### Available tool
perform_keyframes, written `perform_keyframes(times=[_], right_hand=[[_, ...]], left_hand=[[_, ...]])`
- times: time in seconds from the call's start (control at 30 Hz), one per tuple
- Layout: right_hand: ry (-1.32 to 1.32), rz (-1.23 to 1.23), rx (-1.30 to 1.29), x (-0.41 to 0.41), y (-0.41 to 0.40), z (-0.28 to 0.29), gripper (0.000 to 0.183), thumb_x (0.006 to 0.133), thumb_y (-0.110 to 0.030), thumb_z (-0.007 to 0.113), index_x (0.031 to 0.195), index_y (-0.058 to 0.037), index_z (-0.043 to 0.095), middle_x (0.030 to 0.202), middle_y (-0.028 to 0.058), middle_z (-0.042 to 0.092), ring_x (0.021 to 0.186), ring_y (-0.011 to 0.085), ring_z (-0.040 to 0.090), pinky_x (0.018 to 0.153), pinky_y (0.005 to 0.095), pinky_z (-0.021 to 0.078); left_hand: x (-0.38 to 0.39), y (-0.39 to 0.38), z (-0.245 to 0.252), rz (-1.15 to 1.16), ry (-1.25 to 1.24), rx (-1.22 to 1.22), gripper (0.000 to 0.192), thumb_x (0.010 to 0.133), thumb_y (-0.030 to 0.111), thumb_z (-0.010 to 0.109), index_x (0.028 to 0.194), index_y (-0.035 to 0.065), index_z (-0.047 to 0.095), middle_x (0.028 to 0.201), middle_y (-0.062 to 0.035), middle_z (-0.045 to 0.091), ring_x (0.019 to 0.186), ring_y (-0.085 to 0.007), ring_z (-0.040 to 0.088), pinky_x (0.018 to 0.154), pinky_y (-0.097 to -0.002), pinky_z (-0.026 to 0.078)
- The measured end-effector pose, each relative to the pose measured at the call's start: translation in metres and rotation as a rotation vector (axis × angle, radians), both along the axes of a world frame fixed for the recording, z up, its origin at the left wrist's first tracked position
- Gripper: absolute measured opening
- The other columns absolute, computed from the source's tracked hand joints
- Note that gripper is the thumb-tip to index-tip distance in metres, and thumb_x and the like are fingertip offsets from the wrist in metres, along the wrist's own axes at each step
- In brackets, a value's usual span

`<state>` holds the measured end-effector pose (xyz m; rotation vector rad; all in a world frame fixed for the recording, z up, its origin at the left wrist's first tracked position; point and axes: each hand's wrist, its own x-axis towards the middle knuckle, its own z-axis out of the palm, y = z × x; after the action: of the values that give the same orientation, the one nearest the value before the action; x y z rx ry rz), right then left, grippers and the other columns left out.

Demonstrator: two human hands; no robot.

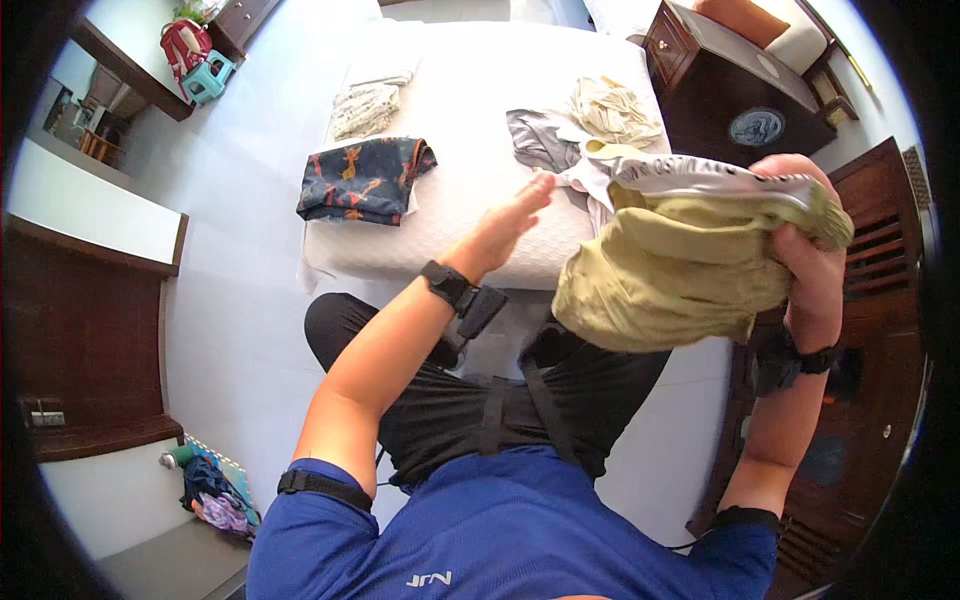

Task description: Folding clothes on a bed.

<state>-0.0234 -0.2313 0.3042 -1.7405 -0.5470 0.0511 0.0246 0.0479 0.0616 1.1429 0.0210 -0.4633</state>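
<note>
My right hand [811,262] grips the bunched end of an olive-green garment [667,262], which has a white strip with printed lettering along its upper side. The garment hangs in the air above the near right part of the bed [465,251]. My left hand [510,225] is stretched out over the bed's near edge, holding nothing. Its fingertips are close to a white cloth part at the garment's left end; I cannot tell whether they touch. Behind lie a grey garment [544,139] and a crumpled cream garment [615,112].
Folded dark patterned fabric [360,180] lies at the bed's left, with a folded pale patterned cloth [366,111] behind. A dark wooden cabinet [720,82] stands beyond the right corner. A turquoise stool [208,79] and red backpack [184,46] are far left.
</note>
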Motion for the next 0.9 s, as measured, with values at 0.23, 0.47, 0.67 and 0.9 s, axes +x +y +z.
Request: perform_keyframes(times=[0.23,0.47,0.67,0.9], right_hand=[[-0.122,-0.132,-0.011,0.006,-0.031,-0.006,0.053,0.085,-0.032,0.080,0.123,0.0013,0.064,0.114,0.0087,0.068,0.104,0.0153,0.063,0.095,0.0304,0.0494],[-0.048,-0.413,-0.187,0.080,-0.053,-0.048,0.034,0.096,-0.028,0.071,0.115,0.0010,0.069,0.102,0.0043,0.070,0.089,0.0089,0.064,0.079,0.0249,0.0530],[-0.106,-0.199,0.120,0.099,0.019,-0.050,0.035,0.099,-0.029,0.067,0.118,-0.0003,0.068,0.103,0.0045,0.070,0.093,0.0103,0.065,0.081,0.0259,0.0526],[-0.143,0.000,0.191,0.070,0.064,-0.025,0.028,0.099,-0.023,0.067,0.116,-0.0008,0.069,0.102,0.0026,0.069,0.091,0.0087,0.064,0.082,0.0240,0.0519]], left_hand=[[-0.007,-0.022,0.001,-0.230,-0.151,0.050,0.046,0.095,0.020,0.071,0.135,0.0021,0.059,0.121,-0.0053,0.067,0.105,-0.0117,0.060,0.092,-0.0293,0.049],[0.033,0.122,0.064,0.179,-0.196,0.048,0.026,0.098,0.020,0.067,0.113,-0.0014,0.069,0.099,-0.0062,0.073,0.088,-0.0123,0.069,0.078,-0.0253,0.055],[0.044,0.193,0.088,0.357,-0.189,0.265,0.032,0.101,0.035,0.062,0.109,0.0039,0.065,0.094,-0.0073,0.069,0.073,-0.0140,0.064,0.065,-0.0254,0.053],[0.014,0.075,0.027,0.378,-0.274,0.085,0.064,0.092,0.005,0.067,0.147,-0.0027,0.036,0.135,-0.0198,0.058,0.127,-0.0260,0.055,0.110,-0.0375,0.043]])
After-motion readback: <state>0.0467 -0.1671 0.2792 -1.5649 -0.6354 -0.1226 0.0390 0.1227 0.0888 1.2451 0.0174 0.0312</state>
